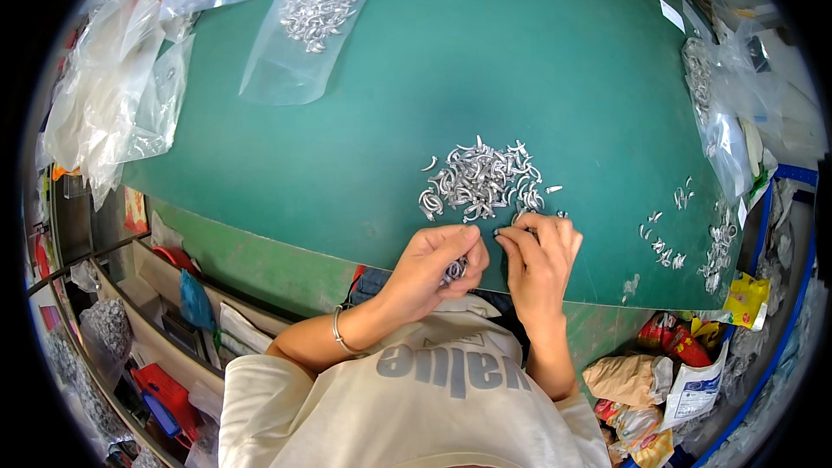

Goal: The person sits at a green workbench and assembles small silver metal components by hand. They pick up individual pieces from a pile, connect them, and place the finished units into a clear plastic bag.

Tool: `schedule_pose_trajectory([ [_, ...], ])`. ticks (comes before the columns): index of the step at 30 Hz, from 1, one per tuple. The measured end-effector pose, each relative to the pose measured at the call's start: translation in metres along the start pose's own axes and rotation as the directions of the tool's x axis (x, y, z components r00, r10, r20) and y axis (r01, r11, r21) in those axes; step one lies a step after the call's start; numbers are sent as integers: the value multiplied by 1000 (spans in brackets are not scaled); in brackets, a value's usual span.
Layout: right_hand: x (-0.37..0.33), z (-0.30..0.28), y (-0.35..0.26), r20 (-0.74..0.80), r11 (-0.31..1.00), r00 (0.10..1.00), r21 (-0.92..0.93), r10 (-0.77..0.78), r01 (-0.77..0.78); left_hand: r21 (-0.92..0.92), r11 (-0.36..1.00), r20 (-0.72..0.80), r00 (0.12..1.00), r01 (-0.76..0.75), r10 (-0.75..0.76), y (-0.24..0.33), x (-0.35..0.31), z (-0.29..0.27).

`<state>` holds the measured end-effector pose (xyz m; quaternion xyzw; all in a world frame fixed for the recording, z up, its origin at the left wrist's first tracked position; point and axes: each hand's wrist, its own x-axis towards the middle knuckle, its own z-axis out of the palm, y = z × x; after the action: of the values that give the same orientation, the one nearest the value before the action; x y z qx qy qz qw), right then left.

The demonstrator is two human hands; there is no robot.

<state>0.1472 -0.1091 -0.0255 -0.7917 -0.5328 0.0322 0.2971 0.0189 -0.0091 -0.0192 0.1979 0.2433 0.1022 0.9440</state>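
A handful of curved grey pieces (454,270) is held in the left hand (436,264), whose fingers are curled around them. The right hand (542,260) is placed just beside it, at the near edge of the pile (482,178); its thumb and fingertips are drawn close together, but whether a piece is pinched between them cannot be told. The pile is heaped on the green surface (451,61) in front of both hands. More such pieces are contained in a clear bag (282,78) laid at the far left, and loose pieces (718,251) are scattered near the right edge.
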Motion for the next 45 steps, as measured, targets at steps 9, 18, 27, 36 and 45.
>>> schedule_pose_trajectory([
  [9, -1, -2, -1, -34, 999, 999, -38, 34, -35, 387, 917, -193, 964, -96, 182, -5, -1, 8],
  [18, 0, -18, -12, -139, 975, 990, 217, -24, 54, 576, 791, -111, 938, -208, 328, -3, -3, 12],
  [27, -1, -24, -18, -134, 897, 987, 442, 93, -24, 589, 772, -37, 947, -237, 319, -4, -1, 16],
  [36, -11, -24, -16, 227, 353, 916, 870, 330, -343, 540, 812, -12, 963, -220, 269, -2, -2, 15],
  [45, -17, -24, -16, 646, -374, 709, 756, 284, -538, 568, 793, -23, 959, -220, 283, 0, -2, 18],
])
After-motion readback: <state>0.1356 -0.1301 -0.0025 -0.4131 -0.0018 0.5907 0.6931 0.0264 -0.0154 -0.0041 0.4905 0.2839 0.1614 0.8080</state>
